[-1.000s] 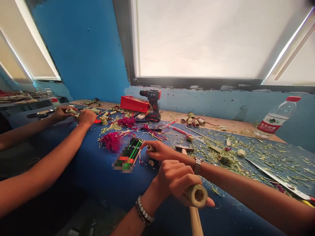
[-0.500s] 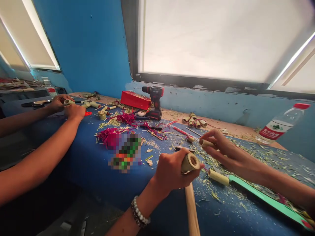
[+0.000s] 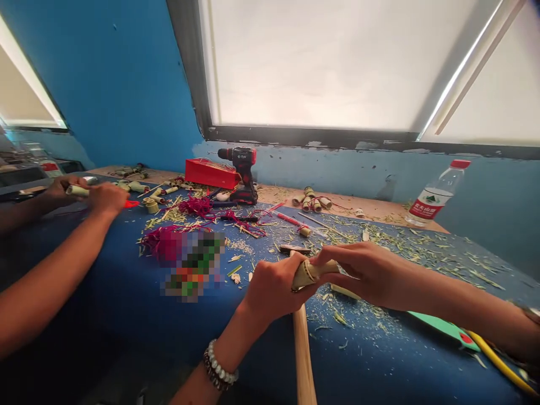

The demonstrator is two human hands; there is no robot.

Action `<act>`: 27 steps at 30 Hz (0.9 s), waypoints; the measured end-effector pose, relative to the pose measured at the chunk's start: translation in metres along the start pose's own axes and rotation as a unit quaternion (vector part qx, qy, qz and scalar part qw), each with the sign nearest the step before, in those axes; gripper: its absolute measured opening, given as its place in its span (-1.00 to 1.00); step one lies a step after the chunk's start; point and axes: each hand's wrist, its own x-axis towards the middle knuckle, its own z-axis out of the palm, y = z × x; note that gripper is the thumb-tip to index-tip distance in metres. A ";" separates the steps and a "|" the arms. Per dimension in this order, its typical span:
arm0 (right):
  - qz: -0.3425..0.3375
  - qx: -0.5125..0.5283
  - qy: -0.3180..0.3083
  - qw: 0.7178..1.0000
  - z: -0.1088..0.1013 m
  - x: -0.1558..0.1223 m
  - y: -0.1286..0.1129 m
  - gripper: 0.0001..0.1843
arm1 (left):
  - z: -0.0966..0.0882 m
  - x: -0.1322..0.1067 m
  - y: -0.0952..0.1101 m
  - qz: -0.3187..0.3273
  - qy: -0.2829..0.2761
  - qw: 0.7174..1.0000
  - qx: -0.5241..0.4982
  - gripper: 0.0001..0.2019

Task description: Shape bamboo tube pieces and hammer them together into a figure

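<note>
Just now, left hand (image 3: 274, 292) curled tightly around a short bamboo tube (image 3: 313, 271), right hand (image 3: 367, 275) pinching its far end with narrowed fingers, tube lying sideways, rising slightly rightward, apparently above a hammer handle (image 3: 302, 360), open blue bench cloth (image 3: 371, 360) beyond.

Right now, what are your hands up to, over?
Left hand closed on bamboo tube. Right hand gripping same tube. Wooden handle below it. Bamboo shavings scattered around.

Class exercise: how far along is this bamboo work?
Done: bamboo rings tied with red cord lie on the ledge, shavings litter the blue cloth. In hand: the left hand and right hand grip a bamboo tube above a wooden handle. Left, apparently: a loose bamboo piece lying untied.
</note>
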 end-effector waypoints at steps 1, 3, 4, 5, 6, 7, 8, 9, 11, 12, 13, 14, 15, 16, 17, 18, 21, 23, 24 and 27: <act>-0.007 0.000 -0.001 1.000 0.001 -0.001 0.000 -0.79 | 0.000 0.000 0.000 0.000 -0.005 1.000 0.005 -0.67; -0.017 0.013 0.006 1.000 0.005 -0.003 -0.001 -0.81 | 0.000 -0.001 0.000 -0.007 -0.018 1.000 0.012 -0.67; -0.017 0.024 0.017 0.999 0.009 -0.004 -0.002 -0.81 | -0.001 -0.001 0.001 -0.012 -0.027 0.999 0.013 -0.66; -0.011 0.035 0.034 0.999 0.013 -0.005 -0.004 -0.82 | -0.001 0.000 0.001 -0.019 -0.036 0.999 0.012 -0.66; -0.001 0.046 0.052 0.998 0.017 -0.006 -0.006 -0.82 | -0.002 0.000 0.002 -0.026 -0.045 0.999 0.010 -0.65; 0.013 0.056 0.072 0.996 0.022 -0.007 -0.008 -0.82 | -0.002 0.000 0.002 -0.033 -0.054 0.998 0.007 -0.65; 0.028 0.067 0.091 0.993 0.028 -0.007 -0.010 -0.82 | -0.003 0.001 0.002 -0.038 -0.065 0.997 0.004 -0.66; 0.043 0.079 0.107 0.990 0.033 -0.008 -0.012 -0.82 | -0.003 0.001 0.003 -0.044 -0.074 0.996 0.002 -0.67; 0.063 0.115 0.132 0.983 0.043 -0.008 -0.013 -0.81 | -0.004 0.002 0.003 -0.054 -0.090 0.994 -0.003 -0.70; 0.070 0.137 0.143 0.978 0.047 -0.007 -0.013 -0.81 | -0.004 0.003 0.004 -0.058 -0.095 0.994 -0.005 -0.71; 0.075 0.160 0.150 0.973 0.050 -0.007 -0.012 -0.80 | -0.004 0.003 0.004 -0.062 -0.097 0.993 -0.004 -0.71; 0.079 0.181 0.158 0.968 0.053 -0.007 -0.011 -0.79 | -0.004 0.003 0.004 -0.065 -0.096 0.993 -0.002 -0.72; 0.081 0.200 0.166 0.962 0.056 -0.008 -0.009 -0.79 | -0.004 0.003 0.005 -0.066 -0.093 0.993 0.003 -0.72; 0.083 0.217 0.176 0.956 0.058 -0.008 -0.007 -0.78 | -0.003 0.003 0.005 -0.064 -0.089 0.994 0.008 -0.72; 0.086 0.234 0.187 0.950 0.059 -0.008 -0.005 -0.78 | -0.003 0.003 0.005 -0.061 -0.086 0.994 0.014 -0.73; 0.091 0.249 0.197 0.944 0.060 -0.009 -0.003 -0.79 | -0.002 0.003 0.005 -0.056 -0.083 0.995 0.020 -0.73; 0.109 0.292 0.204 0.928 0.061 -0.009 0.000 -0.81 | -0.001 0.002 0.004 -0.041 -0.080 0.996 0.026 -0.73; 0.112 0.302 0.202 0.925 0.061 -0.010 0.001 -0.83 | 0.000 0.002 0.004 -0.039 -0.081 0.996 0.025 -0.74; 0.109 0.301 0.201 0.926 0.061 -0.010 0.002 -0.83 | 0.000 0.002 0.004 -0.039 -0.083 0.995 0.023 -0.75; 0.099 0.277 0.204 0.934 0.060 -0.012 0.003 -0.81 | 0.000 0.003 0.002 -0.042 -0.092 0.995 0.020 -0.73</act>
